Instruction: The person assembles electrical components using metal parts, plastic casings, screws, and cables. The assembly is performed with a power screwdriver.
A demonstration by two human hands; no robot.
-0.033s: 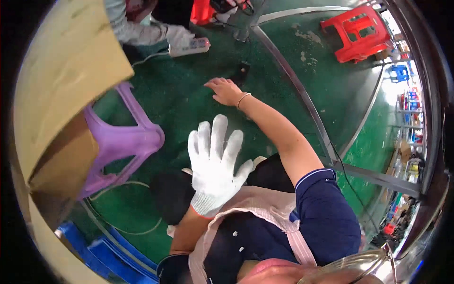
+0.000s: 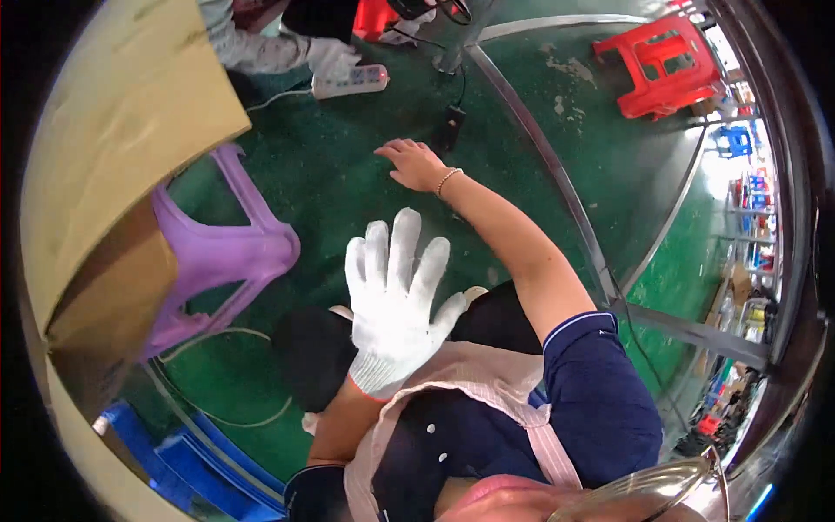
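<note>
My left hand (image 2: 396,300) wears a white knitted glove with an orange-edged cuff. Its fingers are spread wide, and nothing is in it; it hovers above my lap. Farther ahead, my bare right hand (image 2: 413,165), with a beaded bracelet (image 2: 448,180) at the wrist, reaches out over the green floor. Its fingers are stretched and apart, and I see no object in them. Nearest to it is a small black box (image 2: 450,127) with a cable, just beyond the hand. At the far left a co-worker's gloved hand (image 2: 330,59) rests on a white power strip (image 2: 352,81) with a red light.
A purple plastic stool (image 2: 222,248) stands on the left beside a large cardboard sheet (image 2: 130,113). Metal frame bars (image 2: 552,165) cross the floor to my right. A red stool (image 2: 665,65) is at the far right, blue plastic pieces (image 2: 174,457) at the lower left.
</note>
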